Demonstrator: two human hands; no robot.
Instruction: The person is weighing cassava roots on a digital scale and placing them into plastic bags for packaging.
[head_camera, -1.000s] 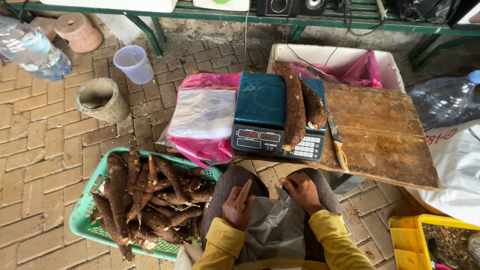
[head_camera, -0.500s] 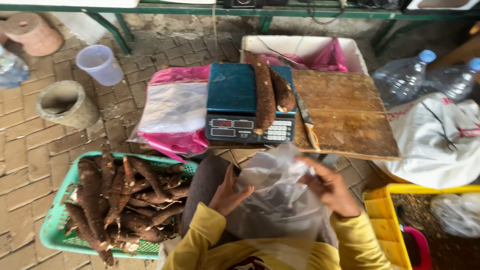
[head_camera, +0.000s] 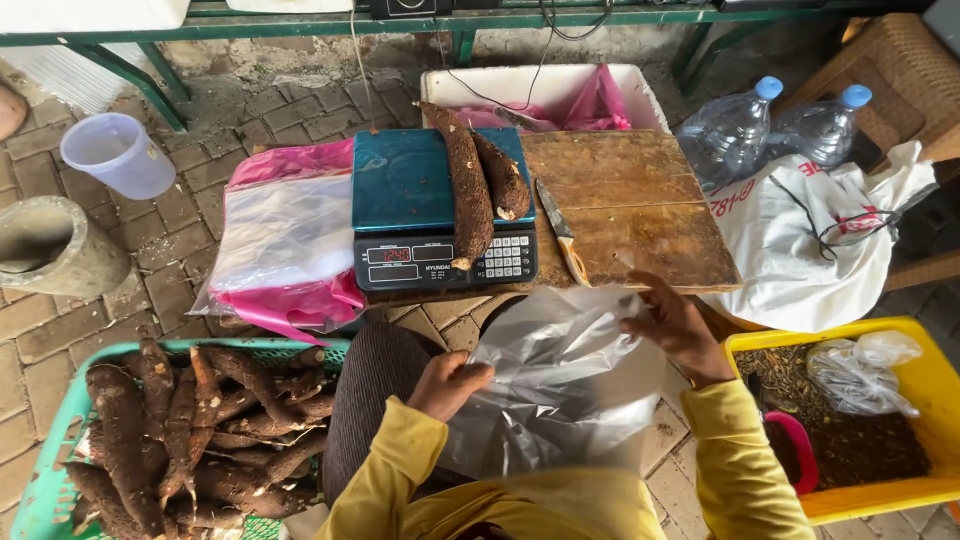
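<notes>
Left hand (head_camera: 447, 383) and right hand (head_camera: 673, 325) each pinching an edge of clear bag (head_camera: 560, 390), spread over lap as if to open its mouth. Two roots (head_camera: 470, 190) resting on scale (head_camera: 440, 215) beyond; knife (head_camera: 558, 228) on board (head_camera: 640, 210); green basket (head_camera: 50, 480) of roots at left.

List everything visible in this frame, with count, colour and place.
clear plastic bag: one, held open over the lap
cassava roots: two, brown, on the scale
scale: one, teal top
knife: one, on the wooden board
wooden board: one, brown, right of scale
green basket: one, full of roots, lower left
bag stack: clear on pink, left of scale
yellow crate: one, lower right
bottles: two, clear, blue caps
cup: one, translucent
left hand: grips bag
right hand: grips bag
</notes>
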